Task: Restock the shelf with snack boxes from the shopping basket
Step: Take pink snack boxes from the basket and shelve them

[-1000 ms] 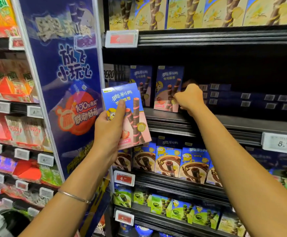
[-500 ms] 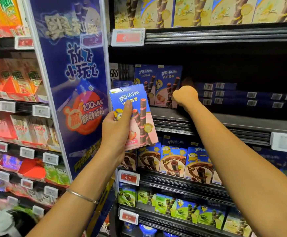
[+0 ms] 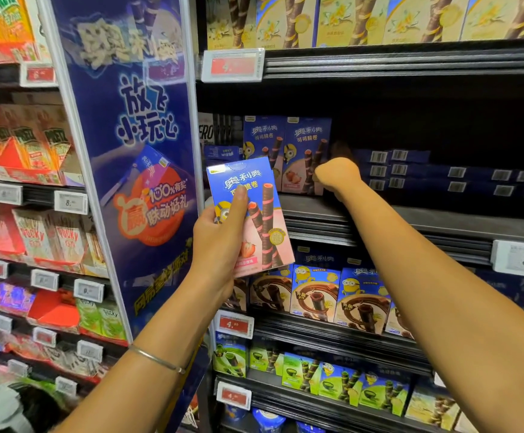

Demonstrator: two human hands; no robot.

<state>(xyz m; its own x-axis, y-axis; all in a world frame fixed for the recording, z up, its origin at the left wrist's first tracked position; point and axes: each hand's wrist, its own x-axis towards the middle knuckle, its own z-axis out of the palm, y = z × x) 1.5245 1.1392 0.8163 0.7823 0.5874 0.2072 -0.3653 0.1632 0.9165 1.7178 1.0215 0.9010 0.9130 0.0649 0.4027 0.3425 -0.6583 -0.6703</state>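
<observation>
The left hand (image 3: 220,242) gripped a flat rectangular cardboard snack box (image 3: 251,214), thumb laid across its printed front and fingers hidden behind it. The box was glossy, blue at the top and pink toward the bottom, printed with two dark wafer rolls, a strawberry and a small yellow cartoon figure; it was held upright, tilted slightly, in front of the shelf (image 3: 379,220) and not touching it. A thin metal bangle (image 3: 157,359) circled the left wrist.

The right hand (image 3: 337,176) was curled into a closed fist, reaching into the shelf bay and touching the right edge of an upright matching box (image 3: 306,154); whether it actually pinched that box cannot be told. A second upright box (image 3: 264,145) stood just beside it on the left. To the right of the fist, dark blue boxes lay flat in stacks (image 3: 442,176), their barcoded ends facing out, deep in the shadowed bay.

The shelf was dark grey metal with a ribbed front rail carrying white price tags (image 3: 520,259). Above it stood a row of pale yellow boxes (image 3: 364,20); below, chocolate-patterned blue boxes (image 3: 335,295), then green ones (image 3: 342,385). A tall glossy blue promotional panel (image 3: 135,135) with large characters divided this bay from neighbouring shelves of red, orange and green stick-biscuit boxes (image 3: 35,145). The setting was a shop aisle under bright overhead light. The basket could not be clearly made out.
</observation>
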